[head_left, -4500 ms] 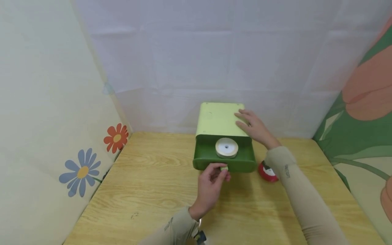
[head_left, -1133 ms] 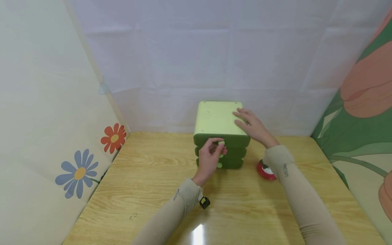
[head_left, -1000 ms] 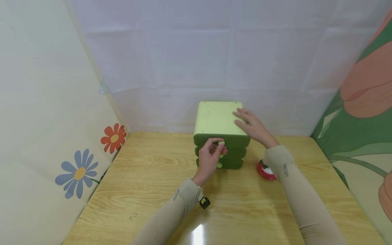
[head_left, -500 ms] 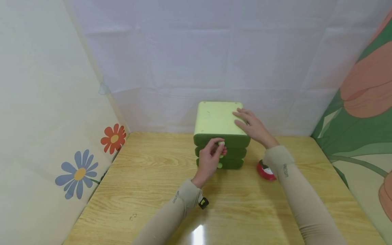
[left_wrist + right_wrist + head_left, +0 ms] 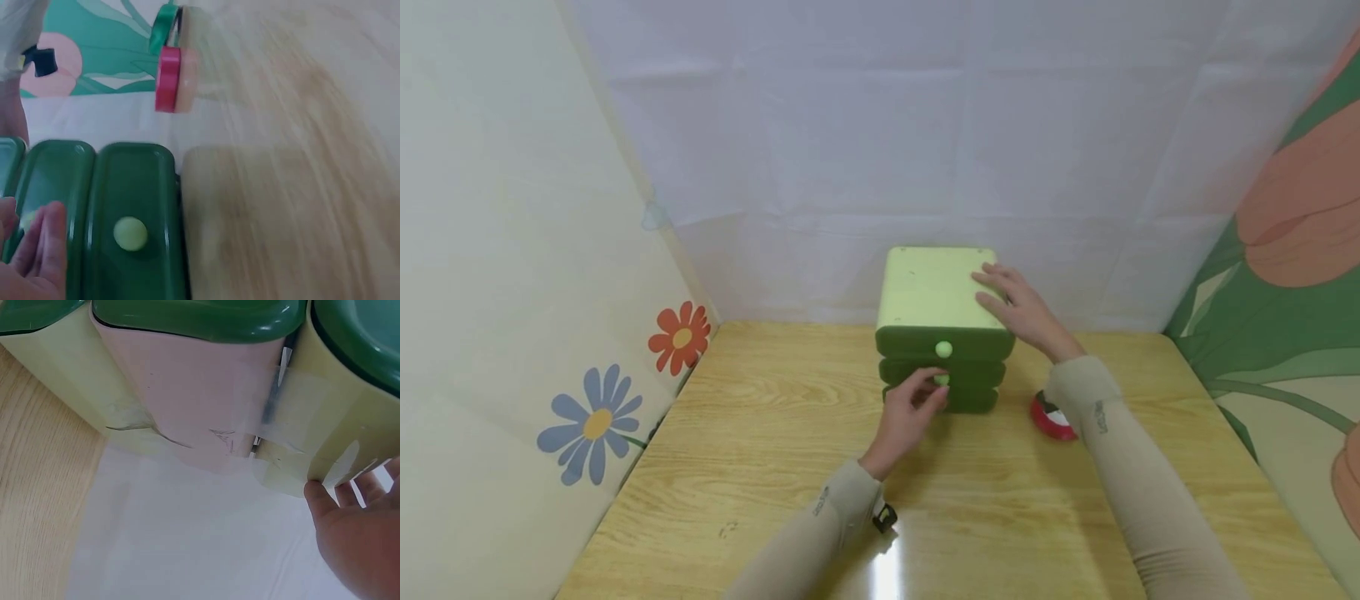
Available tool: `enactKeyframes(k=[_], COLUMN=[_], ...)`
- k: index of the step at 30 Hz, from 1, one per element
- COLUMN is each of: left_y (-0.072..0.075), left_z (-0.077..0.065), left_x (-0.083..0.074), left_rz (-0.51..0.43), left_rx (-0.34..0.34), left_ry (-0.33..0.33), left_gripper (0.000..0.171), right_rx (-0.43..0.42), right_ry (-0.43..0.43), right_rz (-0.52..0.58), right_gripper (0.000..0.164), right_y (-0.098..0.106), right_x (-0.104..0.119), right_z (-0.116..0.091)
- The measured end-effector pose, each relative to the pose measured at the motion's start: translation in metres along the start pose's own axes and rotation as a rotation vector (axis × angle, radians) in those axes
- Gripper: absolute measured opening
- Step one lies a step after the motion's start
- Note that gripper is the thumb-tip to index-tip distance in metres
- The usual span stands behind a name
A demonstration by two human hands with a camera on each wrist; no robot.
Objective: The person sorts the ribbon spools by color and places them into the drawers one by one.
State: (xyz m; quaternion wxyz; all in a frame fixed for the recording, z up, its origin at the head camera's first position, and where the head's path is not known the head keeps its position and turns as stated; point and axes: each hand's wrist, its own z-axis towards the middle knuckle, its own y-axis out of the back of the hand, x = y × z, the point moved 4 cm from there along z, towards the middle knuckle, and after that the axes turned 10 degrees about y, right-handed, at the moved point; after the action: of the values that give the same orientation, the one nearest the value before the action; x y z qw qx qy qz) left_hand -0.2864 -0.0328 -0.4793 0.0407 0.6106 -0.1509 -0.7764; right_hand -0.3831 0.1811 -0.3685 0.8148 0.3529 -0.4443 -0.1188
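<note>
A small three-drawer cabinet (image 5: 936,287) with a light green top and dark green drawer fronts stands against the back sheet; all its drawers are pushed in. My left hand (image 5: 901,421) has thumb and index finger on either side of the round pale green middle knob (image 5: 942,379). The top knob (image 5: 943,349) is uncovered. In the left wrist view the bottom knob (image 5: 130,234) shows beside those fingers. My right hand (image 5: 1022,308) rests spread on the cabinet's top right edge; the right wrist view shows its fingertips (image 5: 319,490) against the top section's side.
A red ribbon roll (image 5: 1051,417) sits on the wooden table (image 5: 775,467) right of the cabinet, partly behind the right sleeve. In the left wrist view a green roll (image 5: 164,28) stands beside the red roll. A white sheet (image 5: 850,150) hangs behind.
Earlier the top drawer stood out with a white spool inside; it was pushed in. My left hand has since let go of the top knob and moved down to the middle one. Right hand stays.
</note>
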Motion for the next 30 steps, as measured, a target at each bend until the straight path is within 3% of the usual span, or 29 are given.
enactKeyframes(k=[7,24,30], left_y=[0.002,-0.005,-0.006], left_z=[0.005,0.01,0.01], left_x=[0.012,0.016,0.013], left_rz=[0.001,-0.079,-0.048], left_rx=[-0.03,-0.098,-0.123], left_ry=[0.023,0.046,0.069], left_gripper=[0.023,0.018,0.018], right_rx=[0.008,0.004,0.004], right_ry=[-0.007,-0.016,-0.015], right_rz=[0.008,0.006,0.005], right_gripper=[0.056,0.056,0.057], right_y=[0.0,-0.001,-0.001], right_x=[0.002,0.001,0.0], right_z=[-0.001,-0.002,-0.002])
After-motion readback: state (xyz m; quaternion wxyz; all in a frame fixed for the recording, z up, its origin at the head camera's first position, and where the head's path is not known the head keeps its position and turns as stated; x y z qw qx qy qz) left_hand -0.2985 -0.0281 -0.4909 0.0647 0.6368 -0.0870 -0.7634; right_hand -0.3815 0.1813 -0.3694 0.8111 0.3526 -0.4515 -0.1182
